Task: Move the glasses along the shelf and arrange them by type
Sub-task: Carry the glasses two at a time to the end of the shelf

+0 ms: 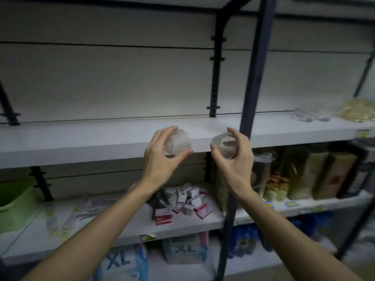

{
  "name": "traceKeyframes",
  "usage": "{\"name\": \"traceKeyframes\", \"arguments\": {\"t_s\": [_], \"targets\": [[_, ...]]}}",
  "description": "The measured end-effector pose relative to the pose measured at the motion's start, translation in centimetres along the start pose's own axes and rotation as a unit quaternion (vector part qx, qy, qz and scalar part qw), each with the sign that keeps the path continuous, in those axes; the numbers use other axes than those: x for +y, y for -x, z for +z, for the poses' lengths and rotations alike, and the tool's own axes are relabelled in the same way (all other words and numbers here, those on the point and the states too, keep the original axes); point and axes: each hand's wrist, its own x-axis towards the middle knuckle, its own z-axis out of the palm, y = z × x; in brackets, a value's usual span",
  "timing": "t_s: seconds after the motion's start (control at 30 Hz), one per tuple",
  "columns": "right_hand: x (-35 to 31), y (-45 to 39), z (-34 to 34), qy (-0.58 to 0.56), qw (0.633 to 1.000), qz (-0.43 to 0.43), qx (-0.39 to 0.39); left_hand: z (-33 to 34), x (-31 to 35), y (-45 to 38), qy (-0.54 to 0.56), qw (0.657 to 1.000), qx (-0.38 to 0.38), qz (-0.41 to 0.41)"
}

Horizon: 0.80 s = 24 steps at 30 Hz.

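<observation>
Centre of frame, head view: left hand (160, 157) holds a ribbed clear glass tumbler (178, 141), thumb under the lower wall and fingers curled over the top, hand closed around roughly half its girth; the tumbler lies tilted, one end facing the camera, in front of the lip of the white shelf board (81, 142). Right hand (236, 161) grips a second ribbed tumbler (224, 146) the same way, thumb on its left wall, fingers wrapped over its right side, also tilted, in front of the same shelf edge just left of the dark steel upright (254, 78). Whether either glass touches the board I cannot tell. Both look alike: short, tapered, vertical fluting, transparent. Judgement: rigid, brittle, light enough for one hand; the fluting likely gives the skin some purchase, so a mid-wall grasp seems sound, rim pinches less so; set-down should be gentle, as a knock on the board or the metal upright could chip them. Upper right of frame, blurred: more clear glassware (308, 113) on the same shelf, beside a yellowish packet (359, 111)
</observation>
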Motion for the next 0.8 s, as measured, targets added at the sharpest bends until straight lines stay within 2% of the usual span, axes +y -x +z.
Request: {"name": "traceKeyframes", "arguments": {"t_s": [0.1, 0.27, 0.43, 0.53, 0.63, 0.8], "targets": [[2.9, -0.4, -5.8, 0.019, 0.999, 0.034, 0.028, 5.5, 3.4, 0.2, 0.01, 0.997, -0.067, 0.048], [7.7, -3.1, -13.8, 0.043, 0.993, 0.073, 0.086, 14.7, 9.3, -0.9, 0.062, 0.986, -0.127, 0.09], [13.7, -7.3, -20.1, 0.042, 0.982, 0.133, 0.127, 24.3, 13.4, -2.5, 0.133, 0.981, -0.13, 0.056], [17.6, -10.8, -22.4, 0.05, 0.983, 0.138, 0.109, 30.3, 14.7, -5.0, 0.172, 0.98, -0.102, -0.001], [20.8, -14.8, -23.7, 0.058, 0.988, 0.131, 0.059, 35.6, 14.7, -9.3, 0.203, 0.975, -0.052, -0.074], [24.8, -21.0, -24.1, 0.084, 0.992, 0.084, -0.03, 40.5, 13.3, -15.6, 0.168, 0.976, -0.016, -0.14]]}}
